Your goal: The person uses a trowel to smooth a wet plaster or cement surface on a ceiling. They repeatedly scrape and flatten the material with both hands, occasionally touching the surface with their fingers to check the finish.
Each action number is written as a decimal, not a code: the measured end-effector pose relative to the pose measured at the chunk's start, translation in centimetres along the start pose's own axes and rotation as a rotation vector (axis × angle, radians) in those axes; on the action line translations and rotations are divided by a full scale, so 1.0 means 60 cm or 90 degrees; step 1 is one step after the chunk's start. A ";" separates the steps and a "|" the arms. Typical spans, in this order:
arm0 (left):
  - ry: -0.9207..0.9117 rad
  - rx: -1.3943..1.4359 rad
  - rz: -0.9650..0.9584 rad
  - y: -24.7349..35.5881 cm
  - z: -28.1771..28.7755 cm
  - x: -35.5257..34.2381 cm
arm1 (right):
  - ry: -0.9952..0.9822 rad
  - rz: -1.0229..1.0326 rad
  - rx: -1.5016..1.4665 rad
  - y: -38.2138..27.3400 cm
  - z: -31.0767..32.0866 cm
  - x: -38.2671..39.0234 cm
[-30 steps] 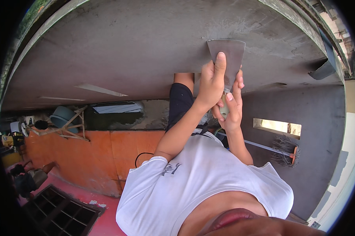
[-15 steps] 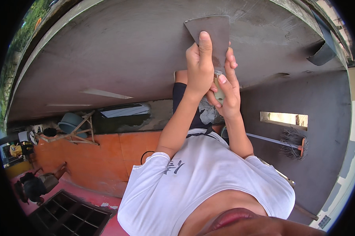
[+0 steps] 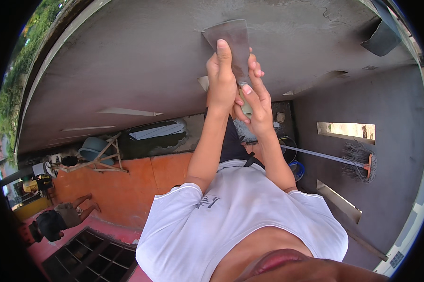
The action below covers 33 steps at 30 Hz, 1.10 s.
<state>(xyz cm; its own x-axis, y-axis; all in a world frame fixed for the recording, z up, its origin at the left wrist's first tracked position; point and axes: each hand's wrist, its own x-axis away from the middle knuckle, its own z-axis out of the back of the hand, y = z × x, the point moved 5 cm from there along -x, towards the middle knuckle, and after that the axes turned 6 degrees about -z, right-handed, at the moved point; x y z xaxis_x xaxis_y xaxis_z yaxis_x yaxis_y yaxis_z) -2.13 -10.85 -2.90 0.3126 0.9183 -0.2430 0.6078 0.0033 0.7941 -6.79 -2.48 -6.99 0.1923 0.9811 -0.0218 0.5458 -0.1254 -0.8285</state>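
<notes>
Grey plastered wall (image 3: 127,66) spreads before you, and the wide edge of your putty knife (image 3: 238,55) meets it. Your right hand (image 3: 260,105) wraps the pale green handle (image 3: 246,106), while your left hand (image 3: 221,83) clasps the blade (image 3: 230,32), thumb along its face (a string mop (image 3: 357,162) is off to your right).
</notes>
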 end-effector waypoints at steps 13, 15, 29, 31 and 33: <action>0.006 0.038 0.078 -0.066 -0.002 0.047 | 0.010 -0.038 -0.026 0.013 0.053 0.051; -0.004 0.037 0.058 -0.052 -0.009 0.035 | -0.003 -0.034 -0.014 -0.004 0.046 0.040; -0.026 -0.143 0.052 -0.031 0.011 0.012 | -0.008 -0.008 -0.118 0.046 0.032 0.002; -0.036 -0.150 0.046 -0.024 0.008 0.004 | 0.002 -0.001 -0.086 0.047 0.031 -0.002; -0.043 -0.143 0.024 -0.007 0.004 -0.003 | -0.004 0.015 -0.058 0.040 0.022 -0.011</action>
<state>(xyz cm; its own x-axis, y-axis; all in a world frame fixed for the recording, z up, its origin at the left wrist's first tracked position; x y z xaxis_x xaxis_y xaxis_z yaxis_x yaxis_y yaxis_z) -2.24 -11.14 -3.31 0.3847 0.8911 -0.2407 0.4187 0.0639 0.9059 -6.66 -3.21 -9.72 0.2016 0.9784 -0.0449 0.6130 -0.1617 -0.7734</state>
